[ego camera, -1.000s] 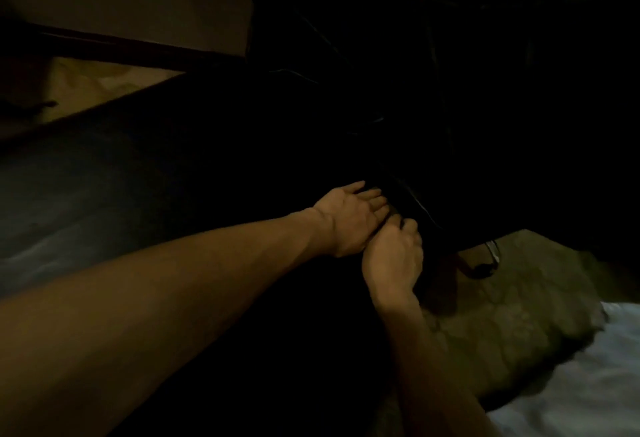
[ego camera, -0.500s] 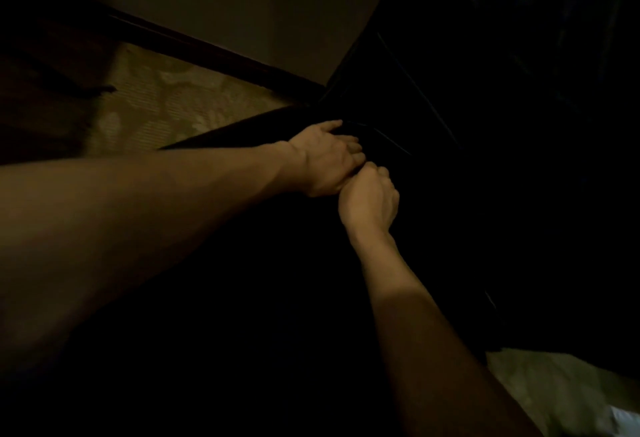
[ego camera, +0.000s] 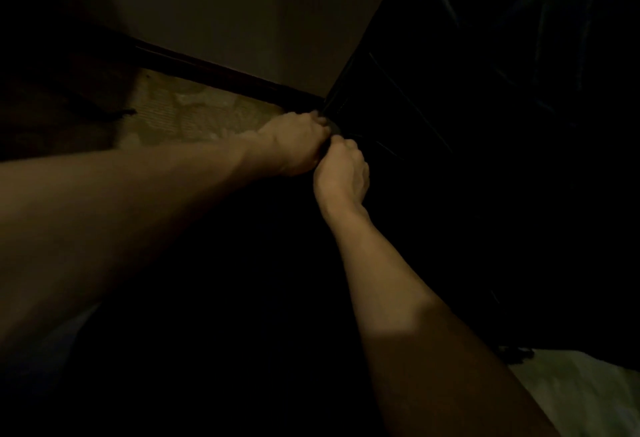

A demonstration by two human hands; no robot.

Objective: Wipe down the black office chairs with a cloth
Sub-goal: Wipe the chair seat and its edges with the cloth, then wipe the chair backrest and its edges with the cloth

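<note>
The black chair (ego camera: 467, 166) is the largest thing before you: its dark mass fills everything to the right of and beyond your hands, and more black spreads beneath your forearms, though the light is too poor to tell which part of the chair is which. A few thin glints run across its surface just past your knuckles. Beyond your left hand lies the patterned carpet (ego camera: 194, 114), ending at a dark baseboard (ego camera: 214, 68) with a plain wall (ego camera: 242, 11) above it. Behind your right forearm, toward your body, a pale patch of floor or fabric (ego camera: 581, 398) shows; you cannot tell which.

Your left hand (ego camera: 294, 146) reaches in from the left, fingers curled tightly over at the near edge of the chair where it meets the carpet. Your right hand (ego camera: 343, 170) sits just beside it, touching it knuckle to knuckle, fingers likewise curled down and in against the black surface. Both look clenched, but what lies under the fingers is lost in the dark, so you cannot tell whether either one holds something or merely presses on the chair.

The cloth cannot be made out anywhere; if it is bunched under your hands, the darkness hides it.
</note>
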